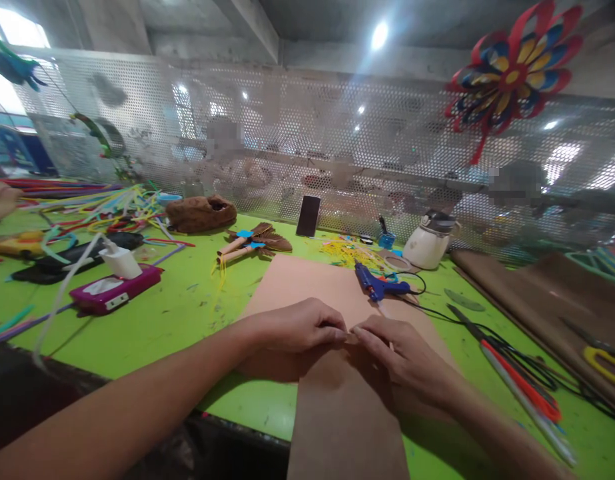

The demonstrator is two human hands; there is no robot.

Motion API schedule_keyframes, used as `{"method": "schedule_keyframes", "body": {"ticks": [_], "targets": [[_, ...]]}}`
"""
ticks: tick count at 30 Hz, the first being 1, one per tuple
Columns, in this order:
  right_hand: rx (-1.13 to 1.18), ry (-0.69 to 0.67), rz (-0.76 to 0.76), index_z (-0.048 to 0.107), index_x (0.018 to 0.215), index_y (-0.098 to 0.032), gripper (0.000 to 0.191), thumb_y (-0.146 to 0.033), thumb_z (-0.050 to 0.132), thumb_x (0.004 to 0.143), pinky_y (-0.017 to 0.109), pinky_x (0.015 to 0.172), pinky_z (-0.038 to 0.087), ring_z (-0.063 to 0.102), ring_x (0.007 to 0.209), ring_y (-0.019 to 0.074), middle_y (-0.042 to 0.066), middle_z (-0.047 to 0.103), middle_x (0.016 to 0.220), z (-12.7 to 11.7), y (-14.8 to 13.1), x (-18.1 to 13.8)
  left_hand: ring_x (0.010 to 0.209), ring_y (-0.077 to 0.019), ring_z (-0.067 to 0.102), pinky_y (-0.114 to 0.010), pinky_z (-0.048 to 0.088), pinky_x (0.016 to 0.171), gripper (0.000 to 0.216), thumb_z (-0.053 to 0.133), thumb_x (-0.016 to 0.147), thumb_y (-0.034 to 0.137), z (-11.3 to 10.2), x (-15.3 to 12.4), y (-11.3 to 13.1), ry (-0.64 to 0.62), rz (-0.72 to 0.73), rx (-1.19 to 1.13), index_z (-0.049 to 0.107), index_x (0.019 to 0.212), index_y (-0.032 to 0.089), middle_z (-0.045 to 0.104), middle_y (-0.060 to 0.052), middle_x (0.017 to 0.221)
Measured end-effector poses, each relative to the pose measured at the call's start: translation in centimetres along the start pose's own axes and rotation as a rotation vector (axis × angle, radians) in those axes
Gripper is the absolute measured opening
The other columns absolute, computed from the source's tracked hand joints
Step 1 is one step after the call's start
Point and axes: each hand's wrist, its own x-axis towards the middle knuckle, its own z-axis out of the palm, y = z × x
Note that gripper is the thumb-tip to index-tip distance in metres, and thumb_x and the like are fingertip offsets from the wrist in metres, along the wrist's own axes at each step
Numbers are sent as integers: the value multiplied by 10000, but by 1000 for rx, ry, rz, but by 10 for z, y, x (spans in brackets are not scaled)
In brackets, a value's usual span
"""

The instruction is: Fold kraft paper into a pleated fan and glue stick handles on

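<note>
A long brown sheet (348,427), which looks like paper or thin foam, runs from the table toward me and past the bottom of the picture. My left hand (307,327) pinches its far edge, fingers curled with the thumb on top. Close beside it, my right hand (387,343) is closed on the same edge. Both hands rest over a flat light-tan sheet (307,280) on the table. Just beyond my right hand, a blue glue gun (377,283) lies on that tan sheet, its clear glue stick pointing toward my hand.
Scissors with red handles (517,373) and black cables lie at right, beside a folded brown sheet (517,293). A purple power strip (114,290) and colored strips (102,203) are at left. Behind stand a phone (308,216) and a white pot (427,243). Another person's hand (1,202) shows far left.
</note>
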Motion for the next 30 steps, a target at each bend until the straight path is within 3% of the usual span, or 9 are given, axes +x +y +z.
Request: {"method": "schedule_keyframes", "body": {"ticks": [3,6,13,16,22,30], "targets": [[132,-110,69,575,731,-162,381,-369,334,941,224,558,359,489,635,125,3,566,680,1,2,1,707,-123,528,-215,365,633,271,424,879,296,5,-5,12,51,13,87,643,876,135,650,-43,824],[133,-119,63,579,733,-157,339,-358,384,923,214,554,354,482,625,120,0,572,670,-2,3,2,695,-135,531,-233,354,620,322,376,901,334,11,-10,17,150,28,172,639,864,151,647,-58,804],[-124,73,-11,527,655,-169,333,-305,384,923,240,507,263,437,524,109,-5,539,573,2,-4,-4,611,-126,479,-242,294,537,337,332,912,390,15,-14,14,179,15,291,590,898,174,614,-47,752],[-166,94,-27,545,672,-170,320,-302,389,918,245,509,264,438,515,112,-3,540,564,2,-2,-3,577,-117,438,-246,264,511,342,332,908,406,13,-15,13,190,-8,331,577,844,176,591,-36,714],[-37,-4,22,635,716,-161,308,-351,455,877,220,498,311,466,536,110,-2,580,596,-6,6,3,569,-96,405,-225,274,511,327,354,902,385,8,-10,2,66,-94,174,588,827,169,549,6,671],[225,-54,118,614,700,-139,300,-393,517,828,213,496,346,452,532,108,-14,517,563,-17,20,6,612,-96,421,-212,314,569,289,421,871,360,2,1,-14,-7,-10,-1,602,804,145,510,13,667]]}}
